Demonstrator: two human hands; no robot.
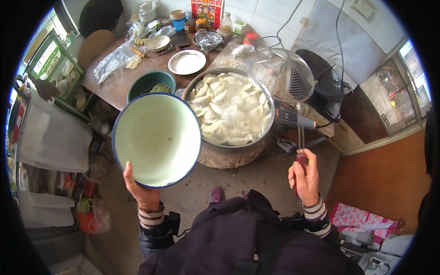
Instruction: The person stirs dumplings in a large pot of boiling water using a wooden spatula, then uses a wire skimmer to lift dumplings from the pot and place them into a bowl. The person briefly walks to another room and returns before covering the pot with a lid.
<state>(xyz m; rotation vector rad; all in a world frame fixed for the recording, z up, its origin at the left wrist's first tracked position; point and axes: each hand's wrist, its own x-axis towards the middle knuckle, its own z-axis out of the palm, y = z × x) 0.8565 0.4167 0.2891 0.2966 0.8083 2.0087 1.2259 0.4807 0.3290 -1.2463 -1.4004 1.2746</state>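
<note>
My left hand (143, 192) grips the lower rim of a white enamel basin (158, 137) with a dark blue edge, thumb inside and fingers hidden beneath. The basin is tilted and has nothing in it but a few specks. My right hand (305, 176) is closed round the dark red handle of a wire skimmer (282, 75), its mesh bowl raised to the right of the pot. Between them an electric pot (273, 120) stands full of dumplings (227, 107), with steam or froth over them. The basin partly covers a dark green bowl (137, 85) with green filling (161, 88) behind it.
On the table (103, 80) stand a white plate (187, 62), a small bowl (157, 43), plastic bags (112, 64) and jars (227, 23). Behind the skimmer is a black wok (327, 75). A cable (341, 68) hangs on the right. Green shelves (55, 59) stand at left.
</note>
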